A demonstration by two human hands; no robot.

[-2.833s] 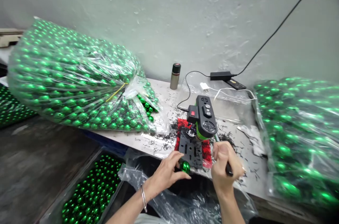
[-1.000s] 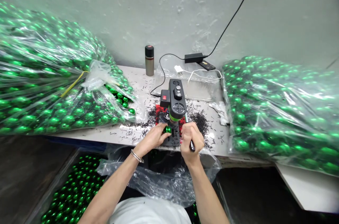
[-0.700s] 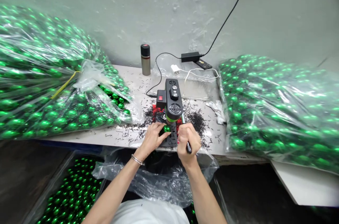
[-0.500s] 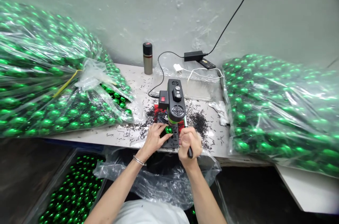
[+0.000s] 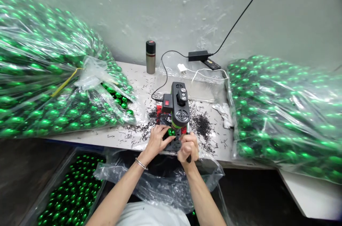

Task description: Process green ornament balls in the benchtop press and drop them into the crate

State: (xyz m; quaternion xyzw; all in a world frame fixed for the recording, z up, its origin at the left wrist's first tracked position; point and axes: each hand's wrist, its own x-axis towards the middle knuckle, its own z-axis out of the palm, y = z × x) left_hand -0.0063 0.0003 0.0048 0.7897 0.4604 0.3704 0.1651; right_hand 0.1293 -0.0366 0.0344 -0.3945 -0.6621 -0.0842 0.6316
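Observation:
A small black bench press machine [image 5: 180,103] with a red switch stands at the table's front edge. Under its head sits a shiny green ball [image 5: 171,132], pinched between the thumb and fingers of my left hand [image 5: 157,139]. A metal bracelet circles that wrist. My right hand [image 5: 189,148] is wrapped round the machine's lever handle [image 5: 188,158], whose black end sticks out below the fist. The spot where the ball meets the machine's head is partly hidden. Black scraps [image 5: 201,125] lie scattered around the base, with red material beneath it.
Large clear bags of green balls stand left [image 5: 53,76] and right [image 5: 280,112]. A bottle [image 5: 150,58], a power adapter [image 5: 198,55], a white charger [image 5: 182,68] and a white cloth [image 5: 224,115] lie behind. Below the table are a bin of green balls [image 5: 72,190] and plastic sheeting [image 5: 160,183].
The lever handle and my right hand have shifted slightly, and the machine's head looks a little tilted. My left hand stays on the ball. The whole view has shifted slightly.

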